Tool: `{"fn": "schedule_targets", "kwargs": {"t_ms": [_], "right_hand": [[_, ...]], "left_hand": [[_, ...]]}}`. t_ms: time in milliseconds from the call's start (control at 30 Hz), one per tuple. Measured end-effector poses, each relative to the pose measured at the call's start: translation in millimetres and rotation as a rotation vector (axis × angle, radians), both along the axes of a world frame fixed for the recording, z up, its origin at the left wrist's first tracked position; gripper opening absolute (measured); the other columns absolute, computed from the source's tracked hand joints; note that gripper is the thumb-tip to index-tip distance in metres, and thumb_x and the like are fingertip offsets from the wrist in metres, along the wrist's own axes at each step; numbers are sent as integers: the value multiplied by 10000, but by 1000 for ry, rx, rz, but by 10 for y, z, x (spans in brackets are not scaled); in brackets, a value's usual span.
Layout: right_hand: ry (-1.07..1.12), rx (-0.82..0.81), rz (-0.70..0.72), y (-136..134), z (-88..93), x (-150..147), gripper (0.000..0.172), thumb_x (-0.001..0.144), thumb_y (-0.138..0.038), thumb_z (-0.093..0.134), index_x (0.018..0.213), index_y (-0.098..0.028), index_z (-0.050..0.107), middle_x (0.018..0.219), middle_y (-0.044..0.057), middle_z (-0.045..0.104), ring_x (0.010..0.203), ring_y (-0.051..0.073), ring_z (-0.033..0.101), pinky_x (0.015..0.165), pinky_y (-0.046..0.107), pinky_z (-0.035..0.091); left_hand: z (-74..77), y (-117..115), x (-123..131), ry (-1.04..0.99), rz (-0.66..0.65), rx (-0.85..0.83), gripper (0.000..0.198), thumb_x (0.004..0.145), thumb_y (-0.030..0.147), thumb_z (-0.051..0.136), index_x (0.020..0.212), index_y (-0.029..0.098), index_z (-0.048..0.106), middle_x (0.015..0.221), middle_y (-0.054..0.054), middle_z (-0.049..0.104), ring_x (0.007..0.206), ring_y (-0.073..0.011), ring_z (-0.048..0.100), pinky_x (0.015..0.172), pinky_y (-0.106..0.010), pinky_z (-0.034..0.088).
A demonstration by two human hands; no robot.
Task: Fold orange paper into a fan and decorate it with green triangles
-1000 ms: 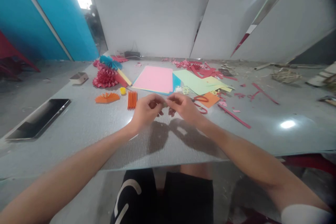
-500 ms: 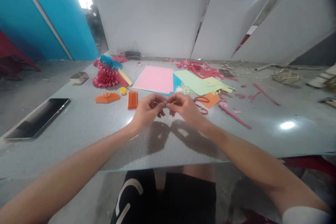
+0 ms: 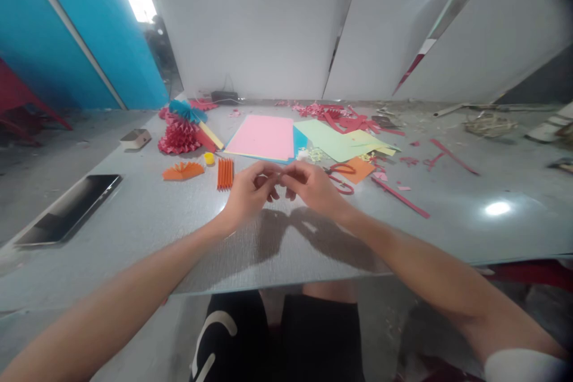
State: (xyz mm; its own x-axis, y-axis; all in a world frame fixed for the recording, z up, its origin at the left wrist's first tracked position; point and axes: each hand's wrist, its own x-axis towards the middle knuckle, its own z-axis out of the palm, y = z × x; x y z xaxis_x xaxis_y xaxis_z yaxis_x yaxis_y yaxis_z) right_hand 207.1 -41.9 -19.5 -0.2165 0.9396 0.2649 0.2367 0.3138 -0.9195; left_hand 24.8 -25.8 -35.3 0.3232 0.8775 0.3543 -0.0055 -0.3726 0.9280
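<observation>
your left hand [image 3: 253,188] and right hand [image 3: 308,186] are together above the desk [image 3: 425,245], just as they were a moment ago, fingers curled and fingertips meeting or nearly so. what has changed is small: half a second ago a thin strand, pale on one side and yellow on the other, showed between your fingers, and now you can't make it out. it is probably still at your fingertips, hidden by them, but whether either hand is clamped on it can't be told. that suggests the fine fingertip work goes on, with nothing visibly set down.

around you the rest lies as it was. the orange pleated strip [image 3: 225,174] is just left of your left hand, with the orange fan [image 3: 183,171] farther left and the yellow cap [image 3: 209,159] behind, between them. the red-handled scissors [image 3: 347,192] lie just beyond your right hand, near the orange sheet [image 3: 362,171]. the pink sheet [image 3: 264,134] is on the far side.
</observation>
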Motion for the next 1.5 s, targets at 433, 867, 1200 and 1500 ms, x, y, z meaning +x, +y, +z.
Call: {"fn": "schedule_targets", "kwargs": {"t_ms": [433, 867, 1200, 1500], "right_hand": [[125, 0, 0, -3, 23, -2, 198, 866, -346, 750, 855, -171, 657, 647, -19, 656, 552, 113, 635, 554, 253, 539], [143, -74, 33, -12, 37, -7, 197, 910, -358, 688, 866, -166, 675, 696, -10, 665, 573, 108, 655, 563, 245, 555], [111, -36, 18, -47, 76, -17, 201, 921, -352, 677, 831, -173, 654, 682, -11, 662, 580, 108, 643, 582, 250, 553], [49, -117, 104, -32, 82, -9, 176, 934, -334, 671, 863, -173, 660, 722, -5, 674, 557, 98, 628, 558, 239, 550]], "left_hand": [[47, -32, 12, -89, -2, -57, 172, 887, 261, 725, 997, 136, 679, 795, -20, 675, 579, -119, 679, 504, -232, 534], [93, -40, -7, -131, -5, -84, 203, 827, 222, 745, 997, 127, 687, 720, -9, 686, 578, -131, 682, 521, -242, 531], [101, -42, 4, -132, -6, -84, 126, 839, 208, 712, 941, 136, 703, 724, -11, 688, 568, -126, 683, 511, -237, 525], [135, -73, -4, -108, 27, -53, 132, 849, 243, 729, 926, 140, 701, 634, -5, 682, 563, -127, 670, 528, -229, 529]]}}
